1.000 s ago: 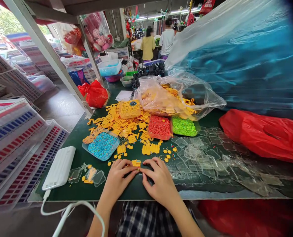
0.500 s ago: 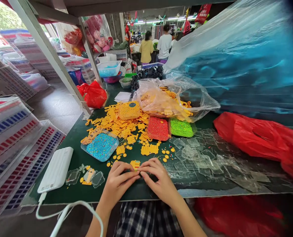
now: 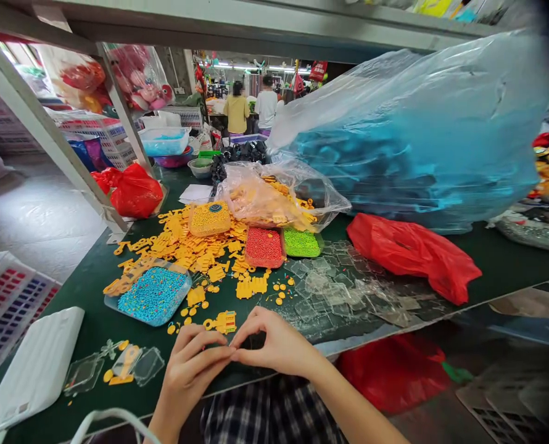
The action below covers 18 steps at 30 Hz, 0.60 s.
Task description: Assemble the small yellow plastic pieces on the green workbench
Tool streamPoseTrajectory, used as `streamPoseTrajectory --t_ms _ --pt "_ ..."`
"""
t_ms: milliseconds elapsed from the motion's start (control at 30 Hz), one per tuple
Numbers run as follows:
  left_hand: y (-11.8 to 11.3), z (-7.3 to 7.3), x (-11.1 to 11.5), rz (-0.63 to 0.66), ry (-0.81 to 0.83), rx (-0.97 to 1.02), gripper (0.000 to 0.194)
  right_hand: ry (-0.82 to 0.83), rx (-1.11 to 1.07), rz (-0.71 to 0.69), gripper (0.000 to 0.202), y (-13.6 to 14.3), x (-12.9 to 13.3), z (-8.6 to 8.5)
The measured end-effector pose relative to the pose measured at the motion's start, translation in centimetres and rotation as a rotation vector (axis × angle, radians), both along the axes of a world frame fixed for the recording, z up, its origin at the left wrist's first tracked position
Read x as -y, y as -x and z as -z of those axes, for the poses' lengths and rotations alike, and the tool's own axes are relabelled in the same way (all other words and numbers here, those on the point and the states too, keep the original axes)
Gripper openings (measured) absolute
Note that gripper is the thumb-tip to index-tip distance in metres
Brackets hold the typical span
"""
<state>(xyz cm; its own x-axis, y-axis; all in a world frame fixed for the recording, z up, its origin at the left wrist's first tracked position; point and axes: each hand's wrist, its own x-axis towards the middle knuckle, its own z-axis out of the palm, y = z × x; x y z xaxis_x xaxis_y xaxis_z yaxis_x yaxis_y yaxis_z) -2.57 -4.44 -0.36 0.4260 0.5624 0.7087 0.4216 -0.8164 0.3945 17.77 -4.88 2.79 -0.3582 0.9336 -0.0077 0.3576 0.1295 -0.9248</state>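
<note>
Head view: left hand (image 3: 189, 370) and right hand (image 3: 274, 345) meet fingertip to fingertip; whether they pinch anything, I cannot tell. One yellow piece (image 3: 225, 321) lies just beyond; four bead trays farther.

desk (image 3: 94, 283): dark green
parts (image 3: 186, 243): yellow
bead trays: blue (image 3: 152, 296), red (image 3: 264, 246), green (image 3: 301, 243)
bag (image 3: 408, 253): red
lap (image 3: 265, 413): plaid

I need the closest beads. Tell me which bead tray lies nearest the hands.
The blue bead tray: it sits at the left front of the pile, just beyond the left hand. The yellow, red and green trays lie farther back.
</note>
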Motion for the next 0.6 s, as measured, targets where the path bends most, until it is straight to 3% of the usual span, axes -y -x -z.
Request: streamPoseTrajectory --t_ms 233,400,500,600 --pt "-0.6 -0.6 -0.3 0.071 0.014 -0.047 0.016 -0.006 0.133 -0.105 0.006 -0.4 -0.6 -0.4" --pt "-1.0 -0.6 -0.2 0.094 0.000 -0.112 0.018 -0.001 0.181 -0.105 0.003 -0.7 -0.3 -0.5" --pt "-0.9 -0.2 -0.2 0.074 -0.038 -0.120 0.014 -0.095 0.235 0.020 0.008 -2.3 -0.6 -1.1" --pt "-0.9 0.2 -0.4 0.033 -0.041 -0.101 0.013 -0.305 0.376 0.310 0.016 -5.5 -2.8 -2.2"
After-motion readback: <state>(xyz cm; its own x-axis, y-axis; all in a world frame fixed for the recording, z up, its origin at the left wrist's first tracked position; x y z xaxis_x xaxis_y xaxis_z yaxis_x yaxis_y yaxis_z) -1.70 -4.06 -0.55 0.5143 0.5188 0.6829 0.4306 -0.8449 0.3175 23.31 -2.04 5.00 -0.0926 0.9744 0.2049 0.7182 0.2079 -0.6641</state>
